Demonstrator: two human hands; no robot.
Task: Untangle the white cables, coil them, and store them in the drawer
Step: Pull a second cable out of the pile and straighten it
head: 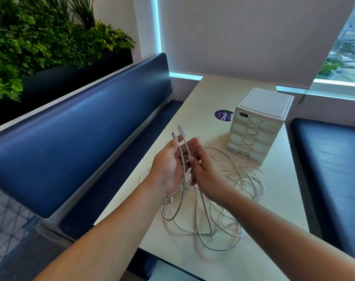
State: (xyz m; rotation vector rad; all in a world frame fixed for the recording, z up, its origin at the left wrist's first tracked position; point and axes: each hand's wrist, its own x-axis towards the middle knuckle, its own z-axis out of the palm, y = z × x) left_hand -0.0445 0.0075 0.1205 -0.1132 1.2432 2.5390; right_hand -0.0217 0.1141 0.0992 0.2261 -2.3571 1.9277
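Counter space, pale and flanked by blue bench seats, carries everything here. A small white drawer unit stands toward the far side with all its drawers closed, and a round purple sticker lies just beside it. In front of the unit the white cables sprawl in one loose tangle of overlapping loops, thin, smooth and pale grey-white against the surface.

Both hands hover above the near-left part of that tangle. The left hand is turned palm up with two strands lying across it; whether its grip closes on them I cannot tell. The right hand has its grip pinched on the held cable, thumb and fingertip meeting on a strand. That cable looks slightly thicker and braided, and its two plug ends stand up just above the fingers.

These cables should be light, limp and springy, likely to snag where loops cross. Taking hold near a plug and drawing the strand through seems the safest way to free one
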